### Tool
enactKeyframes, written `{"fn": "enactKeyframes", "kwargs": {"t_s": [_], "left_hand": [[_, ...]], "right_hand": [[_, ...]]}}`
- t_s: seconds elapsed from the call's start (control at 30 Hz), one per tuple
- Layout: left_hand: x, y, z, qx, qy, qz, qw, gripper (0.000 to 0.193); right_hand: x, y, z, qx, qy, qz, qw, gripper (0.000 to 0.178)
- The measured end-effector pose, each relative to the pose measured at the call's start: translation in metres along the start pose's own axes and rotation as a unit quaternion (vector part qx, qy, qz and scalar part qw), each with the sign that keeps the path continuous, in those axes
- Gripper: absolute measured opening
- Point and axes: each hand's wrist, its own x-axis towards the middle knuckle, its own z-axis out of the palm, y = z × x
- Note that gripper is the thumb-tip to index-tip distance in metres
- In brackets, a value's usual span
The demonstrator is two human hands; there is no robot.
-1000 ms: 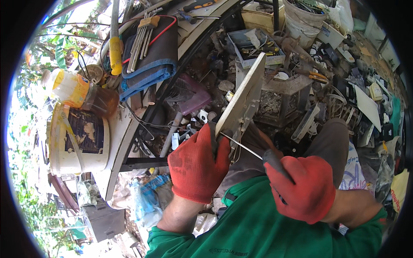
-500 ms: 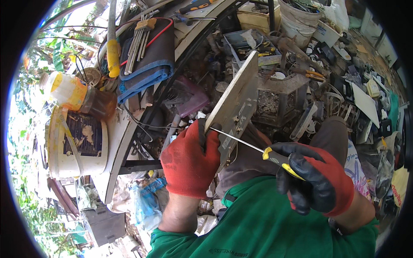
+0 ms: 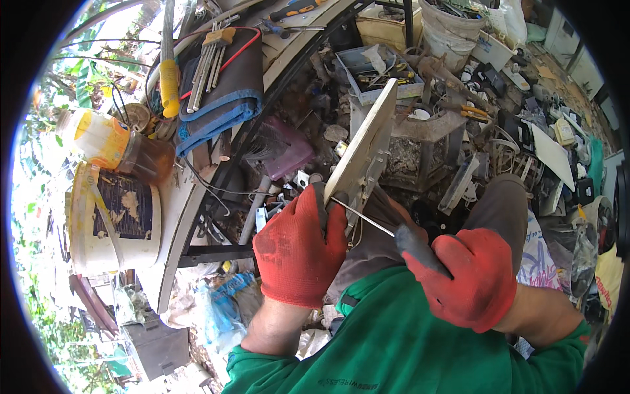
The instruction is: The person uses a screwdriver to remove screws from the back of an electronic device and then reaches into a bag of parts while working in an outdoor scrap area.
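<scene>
My left hand (image 3: 298, 256), in a red glove with dark fingertips, grips the near end of a flat, pale-edged panel (image 3: 362, 148). The panel stands on edge, and small metal fittings show on its right face. My right hand (image 3: 472, 279), gloved alike, is closed round a screwdriver (image 3: 367, 220). Only the thin metal shaft shows; the glove covers the handle. The shaft slants up and left, and its end meets the panel's near end beside my left thumb. Whether the tip sits in a screw or a gap, I cannot tell.
At left, a workbench (image 3: 187, 217) bears a folded dark cloth (image 3: 226, 98), a yellow-handled tool (image 3: 169, 85) and a white bucket (image 3: 85, 226). Beyond the panel lie a grey tool tray (image 3: 374, 95), a pail (image 3: 449, 29) and heaped scrap parts.
My right hand has rolled over and shifted slightly left, so the glove's red back now covers the yellow-and-dark screwdriver handle. The panel and my left hand have shifted slightly right in view.
</scene>
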Motion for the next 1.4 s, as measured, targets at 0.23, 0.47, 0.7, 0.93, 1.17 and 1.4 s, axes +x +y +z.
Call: {"fn": "enactKeyframes", "kwargs": {"t_s": [0.23,0.47,0.7,0.93,1.17,1.4], "left_hand": [[0.002,-0.008,-0.001,-0.003,0.002,-0.072,0.997,0.024],[-0.001,-0.005,0.000,0.007,0.016,-0.046,0.999,0.024],[0.000,-0.002,-0.001,0.003,0.002,-0.048,0.999,0.026],[0.000,-0.006,0.000,-0.001,0.018,-0.036,0.999,0.029],[0.004,-0.009,0.000,-0.017,0.033,-0.011,0.999,0.038],[0.006,-0.008,0.000,0.064,0.033,0.054,0.996,0.032]], "right_hand": [[0.013,-0.013,0.015,0.395,0.076,0.243,0.883,0.039],[0.020,-0.009,-0.015,0.588,-0.094,0.453,0.664,0.030],[-0.002,-0.014,0.005,-0.101,-0.028,0.024,0.994,0.035],[0.011,-0.007,0.018,-0.163,0.132,-0.094,0.973,0.024],[0.024,-0.010,0.010,-0.025,0.100,0.019,0.994,0.033],[0.028,-0.003,-0.004,0.189,0.069,0.110,0.973,0.040]]}}
